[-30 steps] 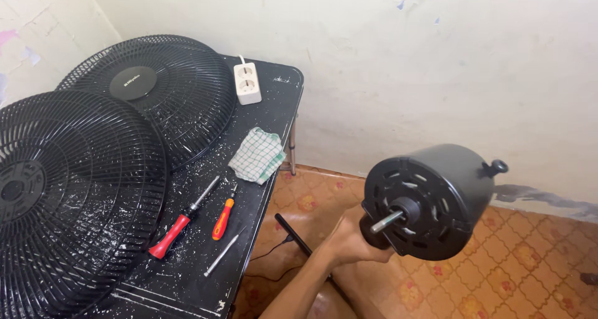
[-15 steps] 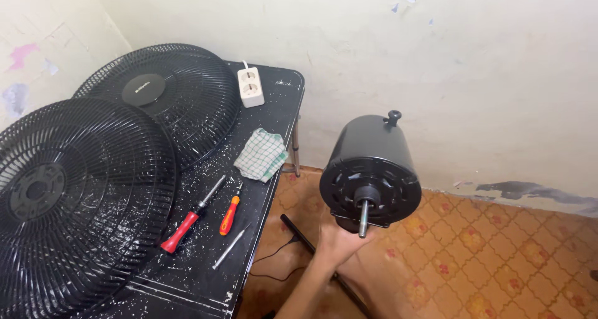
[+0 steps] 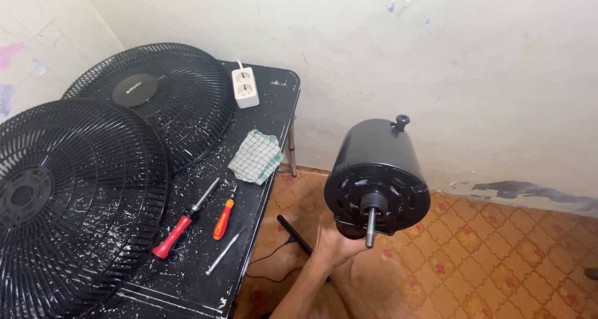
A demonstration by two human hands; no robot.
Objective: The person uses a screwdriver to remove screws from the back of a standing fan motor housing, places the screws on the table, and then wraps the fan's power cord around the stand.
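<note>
Head view is showing one hand [image 3: 336,241] reaching up from the bottom of the frame and gripping the underside of a black fan motor [image 3: 378,176], fingers wrapped around its lower front edge; which hand it is I cannot tell for sure, though it looks like the left. No second hand is showing. The motor is being held in the air to the right of the black table [image 3: 274,107], over the orange patterned floor tiles [image 3: 498,257], with its metal shaft [image 3: 370,227] pointing down toward the camera and a small knob [image 3: 402,121] sticking up on top at the back.

On the table, two black fan grilles [image 3: 81,200] are lying overlapped at its left side. A white power strip [image 3: 245,87] is resting at the table's far edge beside the farther grille. A checked cloth [image 3: 255,156] is lying near the table's right edge. Closer to the camera, a red-handled screwdriver [image 3: 184,220] and a shorter orange-handled screwdriver [image 3: 223,214] are lying side by side, with a thin metal rod [image 3: 222,253] just in front of them. A black pole [image 3: 294,233] is slanting on the floor just off the table's right edge, below the motor.
</note>
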